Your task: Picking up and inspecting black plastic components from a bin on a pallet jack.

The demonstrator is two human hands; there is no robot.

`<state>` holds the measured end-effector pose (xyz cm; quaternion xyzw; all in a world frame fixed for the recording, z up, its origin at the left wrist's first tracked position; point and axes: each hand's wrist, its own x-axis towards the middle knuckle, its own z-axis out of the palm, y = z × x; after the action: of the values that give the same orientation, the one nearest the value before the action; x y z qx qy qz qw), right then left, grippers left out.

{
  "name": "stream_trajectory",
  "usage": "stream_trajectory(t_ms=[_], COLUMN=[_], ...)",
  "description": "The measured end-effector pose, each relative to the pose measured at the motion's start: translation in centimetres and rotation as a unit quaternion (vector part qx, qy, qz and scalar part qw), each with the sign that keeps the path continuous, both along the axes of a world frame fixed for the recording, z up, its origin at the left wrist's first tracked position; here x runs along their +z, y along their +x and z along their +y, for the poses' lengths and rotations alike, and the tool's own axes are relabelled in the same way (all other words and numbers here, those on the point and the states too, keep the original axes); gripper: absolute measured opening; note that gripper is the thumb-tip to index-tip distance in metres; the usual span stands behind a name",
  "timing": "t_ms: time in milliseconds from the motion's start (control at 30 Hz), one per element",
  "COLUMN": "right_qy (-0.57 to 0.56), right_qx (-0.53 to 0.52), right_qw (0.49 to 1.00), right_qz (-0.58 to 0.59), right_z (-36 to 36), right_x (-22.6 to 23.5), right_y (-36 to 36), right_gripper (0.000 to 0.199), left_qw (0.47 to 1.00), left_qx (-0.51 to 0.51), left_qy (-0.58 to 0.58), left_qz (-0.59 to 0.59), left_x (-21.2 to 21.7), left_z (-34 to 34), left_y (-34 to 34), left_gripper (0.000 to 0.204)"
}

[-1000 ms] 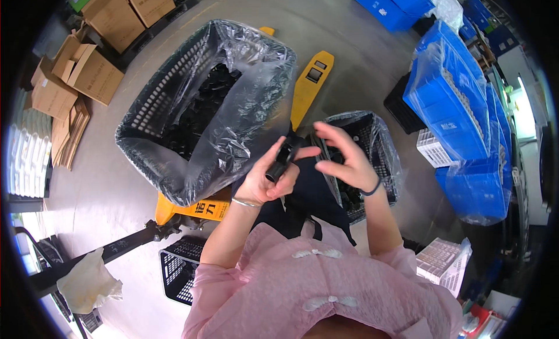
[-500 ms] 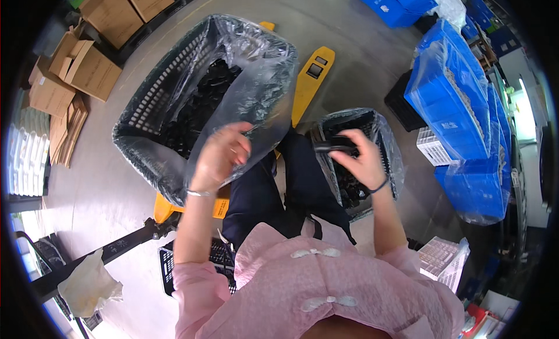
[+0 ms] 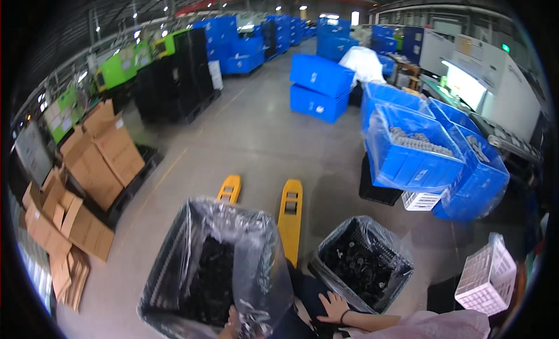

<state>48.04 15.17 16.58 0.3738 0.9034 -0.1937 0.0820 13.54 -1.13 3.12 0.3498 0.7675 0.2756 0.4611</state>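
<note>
My right hand (image 3: 333, 308) rests with its fingers spread on my dark trouser leg, beside the smaller crate. It holds nothing. That crate (image 3: 321, 272) is dark, lined with clear plastic, and contains many small black parts (image 3: 356, 263). At the lower edge, my left hand (image 3: 232, 319) is low inside the larger plastic-lined crate (image 3: 152, 292). It is near the dark parts (image 3: 211, 281) in there. Only a bit of this hand shows beside the liner (image 3: 256, 263), so its fingers and anything in them are hidden.
Yellow pallet-truck forks (image 3: 289, 222) extend beyond the crates. Cardboard boxes (image 3: 93, 164) stand at the left. On the right are blue bins (image 3: 407, 170) with grey parts, and a white crate (image 3: 486, 281). Two stacked blue bins (image 3: 319, 88) stand farther back.
The view has tilted up toward the hall. My right hand no longer holds the black part and has come to lie on my leg. My left hand has gone down into the larger crate.
</note>
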Motion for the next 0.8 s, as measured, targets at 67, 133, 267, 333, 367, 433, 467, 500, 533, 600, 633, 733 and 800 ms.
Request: stream_trajectory(t_ms=[67, 133, 267, 333, 367, 433, 467, 500, 533, 600, 633, 733, 800], right_qy=[-0.036, -0.057, -0.046, -0.034, -0.034, -0.049, -0.045, -0.044, -0.054, -0.051, -0.052, -0.052, -0.054], right_qx=[-0.025, -0.024, -0.026, -0.034, -0.034, -0.024, -0.02, -0.02, -0.026, -0.035, -0.037, -0.037, -0.027], right_qw=[0.999, 0.998, 0.998, 0.998, 0.998, 0.998, 0.999, 0.999, 0.998, 0.998, 0.998, 0.998, 0.998], right_qz=[0.004, 0.008, 0.026, 0.027, 0.028, 0.022, 0.014, 0.014, 0.016, 0.023, 0.025, 0.03, 0.032], right_z=[0.6, 0.6, 1.8, 1.7, 1.8, 2.2, 2.1, 2.3, 2.6, 2.2, 1.8, 1.6, 1.4], right_x=[0.7, 0.8, 1.2, 1.0, 1.0, 0.8, 0.8, 0.9, 1.2, 1.0, 0.8, 0.8, 1.0], right_y=[0.7, 0.0, -0.3, -0.9, -1.2, -1.1, -1.2, -1.1, -0.9, -0.9, -0.9, -0.6, -0.4], right_gripper=[0.084, 0.084, 0.083, 0.082, 0.082, 0.082, 0.082, 0.082, 0.082, 0.081, 0.081, 0.08, 0.081], left_qw=[0.934, 0.911, 0.916, 0.937, 0.955, 0.958, 0.956, 0.95, 0.94, 0.942, 0.944, 0.951, 0.967], left_qx=[-0.152, -0.144, -0.116, -0.1, -0.078, -0.062, -0.052, -0.041, -0.031, -0.046, -0.06, -0.098, -0.011], left_qy=[-0.13, -0.145, -0.152, -0.142, -0.129, -0.183, -0.231, -0.279, -0.325, -0.316, -0.306, -0.269, -0.255], left_qz=[0.297, 0.359, 0.352, 0.304, 0.254, 0.214, 0.175, 0.136, 0.097, 0.105, 0.11, 0.12, -0.008], left_x=[1.9, -3.5, -3.4, -1.7, -0.3, 3.8, 4.1, 4.2, 4.1, 2.5, 1.2, -4.4, -9.2], left_z=[0.9, -1.7, 0.1, 0.6, 1.2, 3.6, 4.2, 4.8, 5.1, 4.5, 4.1, 3.2, 1.4], left_y=[-0.7, -3.3, -3.4, -4.3, -4.6, -4.4, -4.6, -4.9, -5.1, -6.0, -6.2, -6.5, -7.8], left_gripper=[0.038, 0.034, 0.031, 0.033, 0.034, 0.037, 0.04, 0.043, 0.046, 0.046, 0.047, 0.049, 0.041])
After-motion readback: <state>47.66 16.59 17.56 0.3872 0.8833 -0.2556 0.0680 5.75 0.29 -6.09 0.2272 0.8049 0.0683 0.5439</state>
